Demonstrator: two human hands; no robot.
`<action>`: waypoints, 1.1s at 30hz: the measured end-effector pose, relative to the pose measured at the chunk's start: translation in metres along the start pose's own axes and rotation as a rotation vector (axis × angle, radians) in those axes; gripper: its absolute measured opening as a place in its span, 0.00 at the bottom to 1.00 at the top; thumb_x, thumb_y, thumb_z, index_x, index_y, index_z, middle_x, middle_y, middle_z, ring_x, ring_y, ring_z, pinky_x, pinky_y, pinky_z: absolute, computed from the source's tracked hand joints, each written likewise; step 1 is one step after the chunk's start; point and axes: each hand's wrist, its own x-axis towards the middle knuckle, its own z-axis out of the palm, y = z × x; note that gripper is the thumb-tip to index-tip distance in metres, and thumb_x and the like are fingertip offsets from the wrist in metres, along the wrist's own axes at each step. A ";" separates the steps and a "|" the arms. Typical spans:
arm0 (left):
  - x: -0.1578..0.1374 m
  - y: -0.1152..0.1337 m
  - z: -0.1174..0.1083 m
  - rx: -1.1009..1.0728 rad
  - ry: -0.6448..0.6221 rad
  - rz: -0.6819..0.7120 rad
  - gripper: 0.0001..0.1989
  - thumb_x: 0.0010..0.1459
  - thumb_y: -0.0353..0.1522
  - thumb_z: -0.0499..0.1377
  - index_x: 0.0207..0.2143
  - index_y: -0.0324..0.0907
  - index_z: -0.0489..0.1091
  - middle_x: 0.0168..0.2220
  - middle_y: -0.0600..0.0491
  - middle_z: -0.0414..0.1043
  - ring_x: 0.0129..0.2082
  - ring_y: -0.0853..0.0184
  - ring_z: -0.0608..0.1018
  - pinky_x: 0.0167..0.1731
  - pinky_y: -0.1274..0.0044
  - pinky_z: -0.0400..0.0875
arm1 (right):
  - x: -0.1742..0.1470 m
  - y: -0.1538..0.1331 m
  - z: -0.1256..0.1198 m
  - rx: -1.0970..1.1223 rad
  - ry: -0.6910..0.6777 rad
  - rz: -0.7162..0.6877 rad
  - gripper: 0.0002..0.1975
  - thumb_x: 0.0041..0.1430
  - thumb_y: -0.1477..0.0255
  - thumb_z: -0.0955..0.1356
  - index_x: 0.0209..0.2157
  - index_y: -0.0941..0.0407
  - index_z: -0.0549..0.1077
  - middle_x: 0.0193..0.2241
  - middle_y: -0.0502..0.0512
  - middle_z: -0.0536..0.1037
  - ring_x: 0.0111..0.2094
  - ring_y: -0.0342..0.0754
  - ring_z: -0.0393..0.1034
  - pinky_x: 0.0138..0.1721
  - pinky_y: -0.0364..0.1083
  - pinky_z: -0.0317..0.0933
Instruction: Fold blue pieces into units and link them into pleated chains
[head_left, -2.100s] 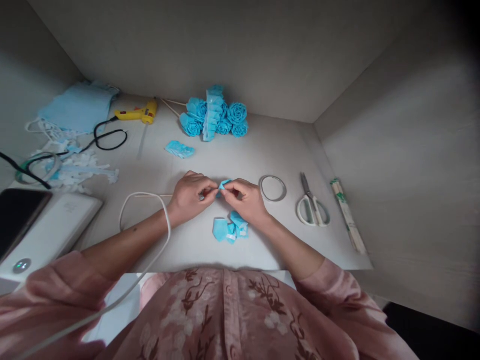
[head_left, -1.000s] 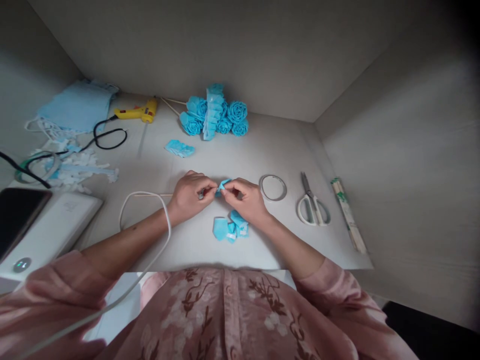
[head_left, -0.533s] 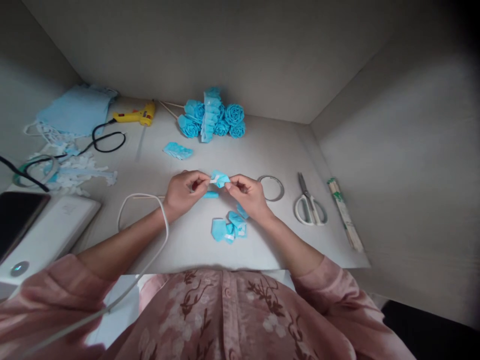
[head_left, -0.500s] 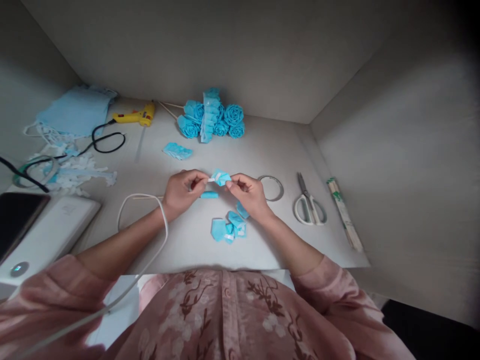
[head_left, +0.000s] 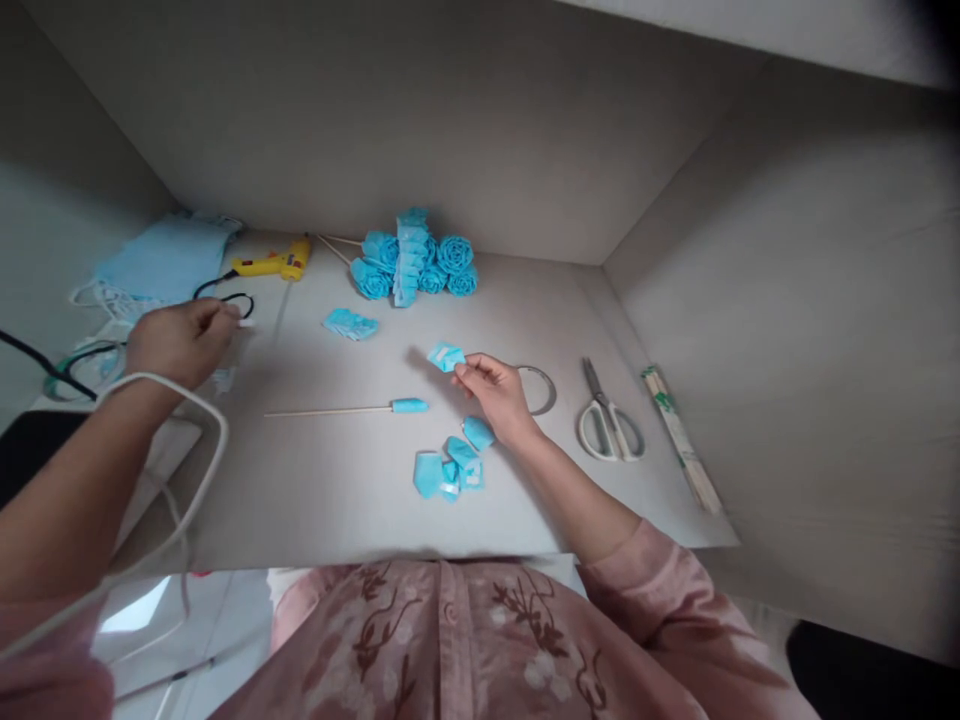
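Note:
My right hand (head_left: 496,397) pinches a small blue fabric piece (head_left: 444,356) with a white strip across it, held above the table. Over at the left, my left hand (head_left: 178,342) is closed, a small white paper strip (head_left: 246,322) showing at its fingertips. That hand covers most of the pile of white and blue scraps (head_left: 223,378). Between the hands lies a thin wooden stick (head_left: 330,411) with a blue wrapped tip (head_left: 410,406). Several blue cut pieces (head_left: 428,474) rest below my right hand. A roll of tape (head_left: 547,390) sits partly behind its wrist.
Blue fabric roses (head_left: 455,254) and a pleated blue strip (head_left: 410,258) lie at the back. Also there are a yellow glue gun (head_left: 271,262), stacked masks (head_left: 165,258), a folded blue piece (head_left: 350,323), scissors (head_left: 609,420) and bundled sticks (head_left: 679,438). A white cable (head_left: 217,450) crosses my left forearm.
My left hand has left the blue piece and moved left to the scraps with a white strip. My right hand still holds the blue piece. The stick is now uncovered.

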 end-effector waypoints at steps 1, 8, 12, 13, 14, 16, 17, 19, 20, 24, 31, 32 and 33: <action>-0.006 -0.010 -0.002 0.143 -0.013 -0.097 0.21 0.59 0.46 0.52 0.21 0.42 0.67 0.15 0.57 0.57 0.30 0.67 0.73 0.29 0.73 0.54 | 0.000 0.000 0.000 0.005 -0.002 0.000 0.13 0.55 0.59 0.69 0.28 0.55 0.74 0.25 0.50 0.76 0.21 0.40 0.60 0.26 0.42 0.58; -0.025 0.022 -0.004 0.314 0.021 -0.008 0.18 0.53 0.42 0.58 0.46 0.51 0.69 0.61 0.55 0.62 0.60 0.38 0.60 0.51 0.45 0.54 | -0.004 -0.005 0.002 0.045 -0.025 0.018 0.12 0.54 0.60 0.70 0.28 0.55 0.75 0.25 0.49 0.76 0.22 0.40 0.61 0.26 0.41 0.58; -0.023 0.088 0.025 -0.085 -0.100 0.068 0.25 0.54 0.44 0.56 0.51 0.42 0.71 0.52 0.49 0.70 0.48 0.53 0.74 0.46 0.61 0.67 | -0.007 -0.009 0.004 0.048 -0.061 0.020 0.12 0.54 0.60 0.71 0.30 0.55 0.76 0.25 0.49 0.77 0.22 0.40 0.61 0.26 0.42 0.58; -0.024 0.103 0.036 -0.227 -0.201 0.012 0.25 0.54 0.44 0.56 0.51 0.41 0.71 0.50 0.48 0.72 0.42 0.59 0.75 0.40 0.66 0.69 | -0.007 -0.010 0.004 0.050 -0.075 0.017 0.12 0.54 0.60 0.71 0.30 0.55 0.76 0.25 0.49 0.78 0.22 0.40 0.62 0.26 0.42 0.58; -0.025 0.117 0.046 -0.373 -0.301 -0.063 0.25 0.54 0.45 0.57 0.50 0.41 0.72 0.47 0.47 0.74 0.38 0.62 0.76 0.37 0.69 0.70 | -0.008 -0.010 0.004 0.054 -0.087 0.013 0.12 0.54 0.59 0.71 0.31 0.55 0.77 0.25 0.49 0.78 0.22 0.40 0.62 0.26 0.41 0.57; -0.028 0.140 0.065 -0.647 -0.437 -0.217 0.26 0.52 0.46 0.60 0.47 0.39 0.73 0.42 0.46 0.77 0.34 0.64 0.75 0.30 0.73 0.69 | -0.008 -0.011 0.004 0.060 -0.101 0.009 0.13 0.54 0.59 0.71 0.31 0.55 0.77 0.25 0.49 0.78 0.22 0.40 0.61 0.26 0.41 0.57; -0.029 0.148 0.072 -0.762 -0.514 -0.291 0.25 0.50 0.47 0.60 0.44 0.38 0.74 0.38 0.46 0.77 0.31 0.65 0.75 0.27 0.74 0.67 | -0.009 -0.011 0.004 0.063 -0.104 0.011 0.13 0.54 0.59 0.71 0.31 0.55 0.77 0.25 0.50 0.78 0.22 0.40 0.62 0.26 0.41 0.57; -0.031 0.158 0.082 -0.929 -0.661 -0.407 0.24 0.50 0.49 0.60 0.36 0.36 0.74 0.30 0.47 0.75 0.27 0.67 0.73 0.24 0.76 0.65 | -0.009 -0.013 0.004 0.065 -0.099 0.020 0.14 0.53 0.58 0.71 0.30 0.56 0.76 0.26 0.50 0.78 0.23 0.40 0.62 0.27 0.41 0.57; -0.031 0.161 0.084 -0.978 -0.707 -0.438 0.23 0.51 0.49 0.60 0.33 0.36 0.74 0.27 0.48 0.74 0.25 0.68 0.72 0.24 0.77 0.64 | -0.008 -0.014 0.004 0.064 -0.094 0.026 0.15 0.53 0.58 0.71 0.30 0.56 0.76 0.26 0.50 0.77 0.23 0.40 0.62 0.27 0.42 0.57; -0.033 0.162 0.087 -1.007 -0.619 -0.424 0.15 0.50 0.42 0.62 0.27 0.38 0.72 0.22 0.53 0.70 0.22 0.73 0.68 0.25 0.79 0.62 | -0.007 -0.016 0.001 0.055 -0.148 0.049 0.14 0.56 0.58 0.69 0.30 0.56 0.77 0.28 0.52 0.78 0.27 0.42 0.65 0.31 0.42 0.59; -0.044 0.159 0.093 -0.857 -0.593 -0.299 0.15 0.52 0.42 0.59 0.25 0.39 0.69 0.22 0.55 0.68 0.22 0.72 0.67 0.24 0.80 0.62 | -0.007 -0.017 -0.003 -0.022 -0.189 0.026 0.16 0.59 0.58 0.66 0.37 0.54 0.79 0.30 0.51 0.77 0.32 0.44 0.67 0.34 0.43 0.60; -0.045 0.158 0.094 -0.829 -0.592 -0.256 0.15 0.52 0.42 0.59 0.25 0.39 0.69 0.21 0.56 0.67 0.22 0.73 0.67 0.24 0.80 0.62 | -0.007 -0.017 -0.002 -0.024 -0.190 0.034 0.15 0.58 0.58 0.68 0.36 0.55 0.78 0.29 0.51 0.76 0.31 0.43 0.66 0.34 0.43 0.60; -0.046 0.158 0.094 -0.801 -0.583 -0.211 0.15 0.52 0.42 0.58 0.24 0.39 0.68 0.21 0.56 0.66 0.22 0.73 0.67 0.24 0.80 0.61 | -0.007 -0.017 -0.001 -0.019 -0.193 0.040 0.15 0.57 0.58 0.69 0.34 0.55 0.78 0.28 0.50 0.75 0.29 0.42 0.65 0.33 0.42 0.59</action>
